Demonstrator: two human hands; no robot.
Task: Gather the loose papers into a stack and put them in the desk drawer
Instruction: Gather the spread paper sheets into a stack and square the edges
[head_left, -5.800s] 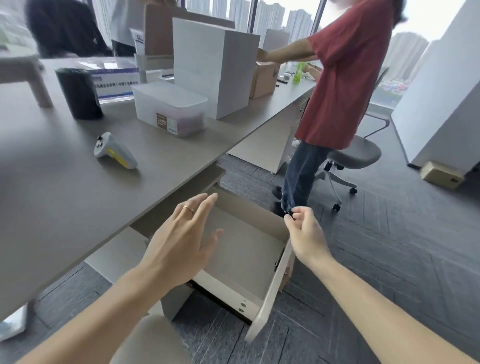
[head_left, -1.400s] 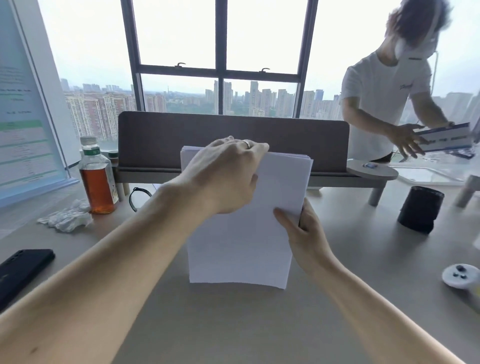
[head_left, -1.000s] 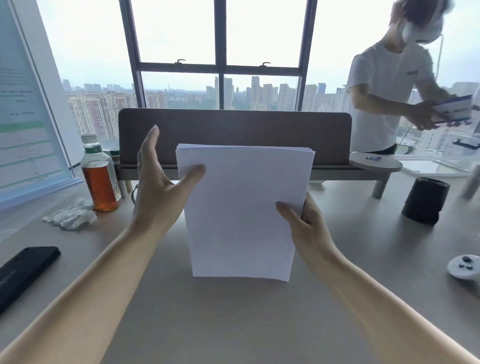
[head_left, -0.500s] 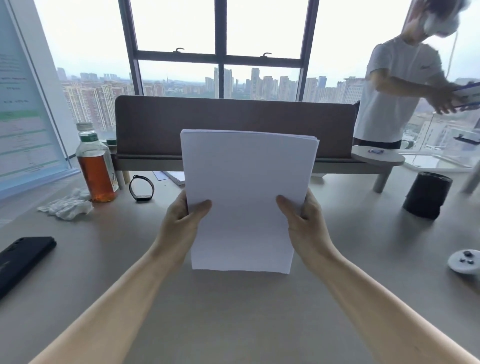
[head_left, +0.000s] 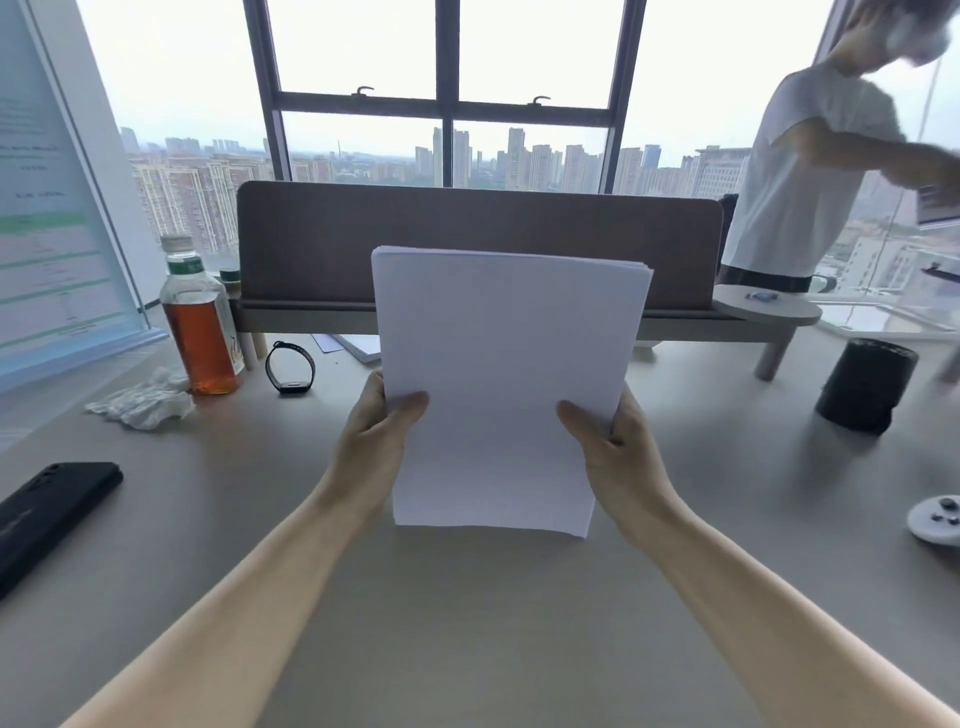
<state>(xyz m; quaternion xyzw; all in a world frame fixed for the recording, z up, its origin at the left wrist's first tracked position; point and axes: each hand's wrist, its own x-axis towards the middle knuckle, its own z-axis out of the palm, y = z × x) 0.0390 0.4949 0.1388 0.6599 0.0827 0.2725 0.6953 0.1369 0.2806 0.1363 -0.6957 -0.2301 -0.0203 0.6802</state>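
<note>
Your left hand and right hand both grip the paper stack, one on each side edge, thumbs across the front sheet. The stack stands upright on its short edge, bottom edge at or just above the desk; contact can't be told. Top edges are nearly flush, slightly fanned at the right corner.

Behind the stack: brown divider panel on a low shelf, spanning the desk's far side. A few sheets or a booklet lie under that shelf, just left of the stack.

To your left: tea bottle, upright, capped; a black wristband beside it; crumpled white tissue nearer the edge; a black phone flat at the far left.

To your right: black cylinder standing, well apart from your hand; a white controller at the frame edge.

Another person in a white shirt stands beyond the desk's right end, blurred.

The drawer is out of view.
</note>
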